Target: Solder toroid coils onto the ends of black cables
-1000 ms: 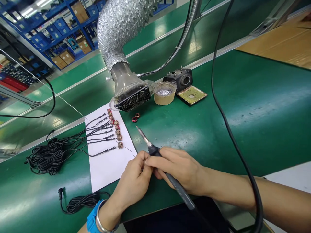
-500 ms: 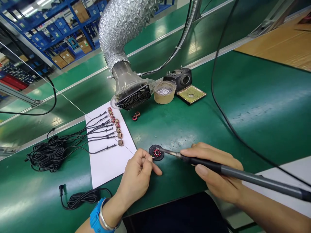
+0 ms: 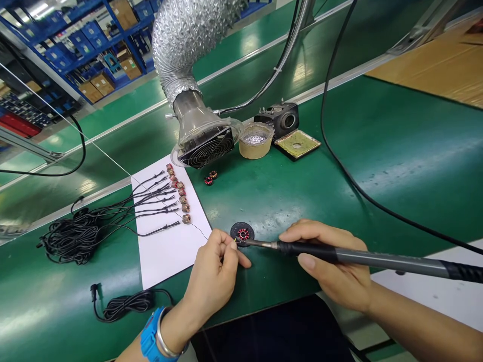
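1. The left hand (image 3: 212, 270) pinches a thin wire (image 3: 199, 231) just left of a red wound coil (image 3: 243, 232).
2. The coil lies on a black disc (image 3: 241, 224) on the green bench (image 3: 392, 176).
3. The right hand (image 3: 334, 271), apart from the left, grips a soldering iron (image 3: 377, 259), its tip at the coil's near side.
4. A white sheet (image 3: 166, 259) lies farther left.

Now holds the soldering iron (image 3: 377, 259) in a right hand (image 3: 341, 284) drawn apart from the left hand (image 3: 213, 271), pointing leftward out of the grip instead of forward. Exposes the black disc (image 3: 241, 225) and red-wound ring (image 3: 246, 233), unseen a second ago, just beside the left grip. Brings the tip (image 3: 249, 243) nearer that grip than half a second ago.
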The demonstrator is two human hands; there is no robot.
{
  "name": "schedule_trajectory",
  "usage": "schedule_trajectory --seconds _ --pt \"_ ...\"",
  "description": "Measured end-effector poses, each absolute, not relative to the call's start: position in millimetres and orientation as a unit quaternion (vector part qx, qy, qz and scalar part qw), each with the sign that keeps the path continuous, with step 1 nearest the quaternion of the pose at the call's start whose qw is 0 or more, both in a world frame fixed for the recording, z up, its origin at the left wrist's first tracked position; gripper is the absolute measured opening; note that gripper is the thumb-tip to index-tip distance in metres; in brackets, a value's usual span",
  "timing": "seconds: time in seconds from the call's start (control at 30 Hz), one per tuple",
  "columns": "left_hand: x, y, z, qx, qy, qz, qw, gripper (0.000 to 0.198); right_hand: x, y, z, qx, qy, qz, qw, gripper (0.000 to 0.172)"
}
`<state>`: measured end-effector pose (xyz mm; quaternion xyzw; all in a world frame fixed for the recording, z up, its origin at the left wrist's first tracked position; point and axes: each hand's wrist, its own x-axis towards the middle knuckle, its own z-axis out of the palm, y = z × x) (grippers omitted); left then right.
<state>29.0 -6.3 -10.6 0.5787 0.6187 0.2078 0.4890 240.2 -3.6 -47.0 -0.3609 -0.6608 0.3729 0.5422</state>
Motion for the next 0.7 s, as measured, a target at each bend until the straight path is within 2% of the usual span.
schedule_trajectory --seconds 0.7 --pt "30 -8 -9 0.594 0.615 0.192 0.483 0.02 236 -2 -27 -0.314 -0.702 0.321 0.553 0.029"
